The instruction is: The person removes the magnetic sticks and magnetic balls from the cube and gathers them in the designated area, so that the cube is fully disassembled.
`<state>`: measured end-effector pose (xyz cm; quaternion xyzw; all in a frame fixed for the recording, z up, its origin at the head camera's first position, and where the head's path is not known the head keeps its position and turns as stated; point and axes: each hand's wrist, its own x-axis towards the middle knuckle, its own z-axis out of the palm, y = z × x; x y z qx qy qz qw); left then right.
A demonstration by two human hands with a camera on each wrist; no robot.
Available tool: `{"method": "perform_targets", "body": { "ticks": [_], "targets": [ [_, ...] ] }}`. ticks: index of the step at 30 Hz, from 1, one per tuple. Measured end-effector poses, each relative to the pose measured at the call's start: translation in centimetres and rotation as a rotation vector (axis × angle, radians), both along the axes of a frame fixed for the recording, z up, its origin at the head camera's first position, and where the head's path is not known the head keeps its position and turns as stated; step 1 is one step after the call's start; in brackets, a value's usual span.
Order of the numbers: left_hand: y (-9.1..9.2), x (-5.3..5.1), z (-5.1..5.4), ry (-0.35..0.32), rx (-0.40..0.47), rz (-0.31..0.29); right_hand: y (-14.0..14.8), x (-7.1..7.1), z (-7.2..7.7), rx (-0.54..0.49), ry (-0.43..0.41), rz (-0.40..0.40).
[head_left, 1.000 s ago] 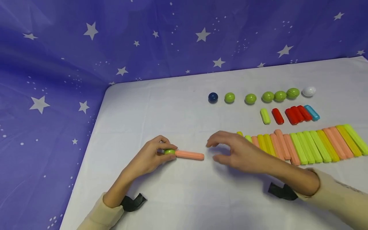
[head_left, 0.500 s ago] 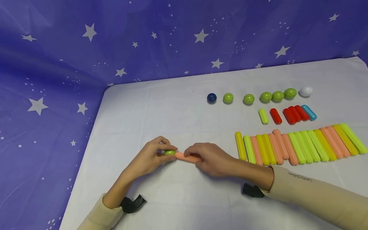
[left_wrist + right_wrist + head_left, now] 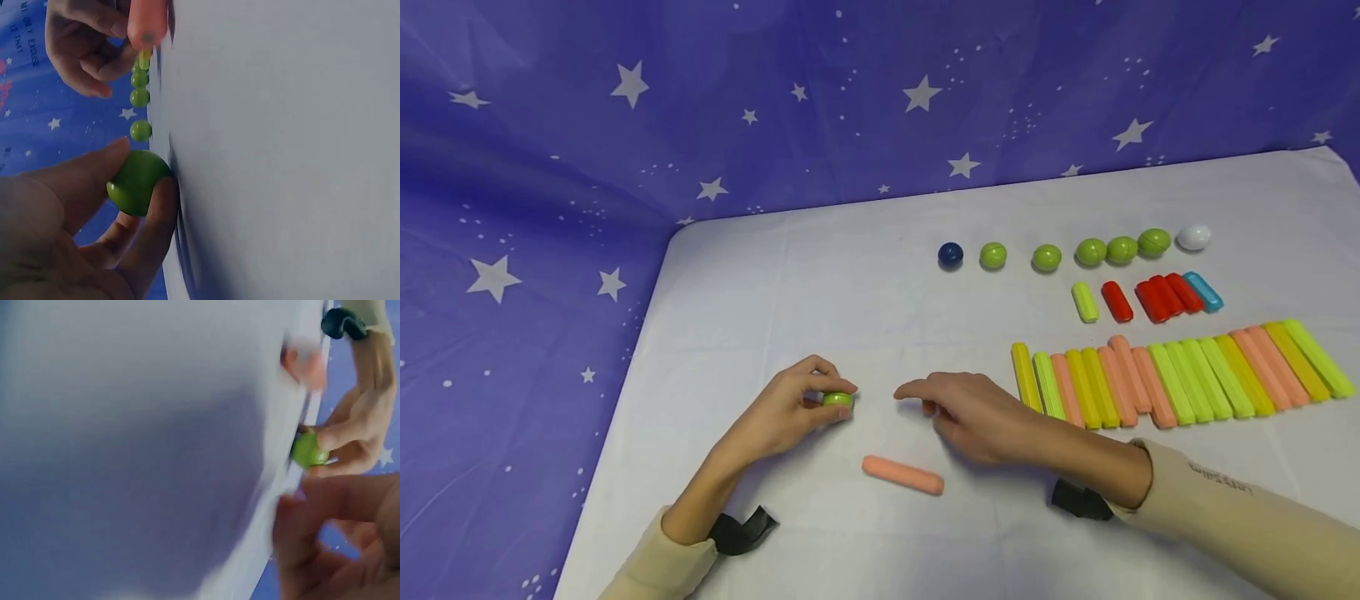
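On the white table, my left hand (image 3: 790, 408) pinches a shiny green ball (image 3: 837, 400) between thumb and fingers. The left wrist view shows the ball (image 3: 139, 182) close up, low by the cloth. To the right of it, my right hand (image 3: 985, 417) hovers with its index finger stretched toward the ball and the other fingers bent, holding nothing. A salmon-pink ribbed stick (image 3: 902, 475) lies apart from both hands, nearer the front, slightly slanted. The right wrist view is blurred, with the green ball (image 3: 309, 449) in the left hand beyond my right fingers.
Along the back right runs a row of green balls (image 3: 1047, 257), with a dark blue ball (image 3: 951, 256) and a white ball (image 3: 1194, 237) at its ends. Short red pieces (image 3: 1117, 301) and a blue piece (image 3: 1203, 292) lie before them. Long coloured sticks (image 3: 1187, 383) line the right.
My right hand came left, took hold of the pink stick, and has since let go of it. The stick now lies nearer the front, away from the ball. My left hand stays on the ball.
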<state>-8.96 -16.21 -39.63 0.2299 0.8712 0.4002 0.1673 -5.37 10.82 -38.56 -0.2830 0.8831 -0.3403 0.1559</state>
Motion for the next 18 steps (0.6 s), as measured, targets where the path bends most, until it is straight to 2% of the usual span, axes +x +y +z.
{"method": "perform_targets", "body": {
  "ticks": [2,5,9,12,18],
  "targets": [
    [0.0,0.1,0.0,-0.003,-0.009,-0.003,0.1,0.4,0.2,0.071,0.048,-0.004],
    [0.2,0.3,0.1,0.003,-0.031,0.003,-0.3,1.3,0.7,0.106,0.045,0.021],
    [0.2,0.5,0.0,0.008,-0.05,0.022,-1.2,2.7,1.2,0.051,-0.046,0.1],
    [0.2,0.5,0.0,0.017,-0.047,0.021,-1.8,3.8,1.0,0.003,-0.113,0.152],
    [0.3,0.2,-0.1,0.019,-0.023,0.012,-2.7,5.5,-0.5,-0.028,-0.129,0.184]
  ]
}}
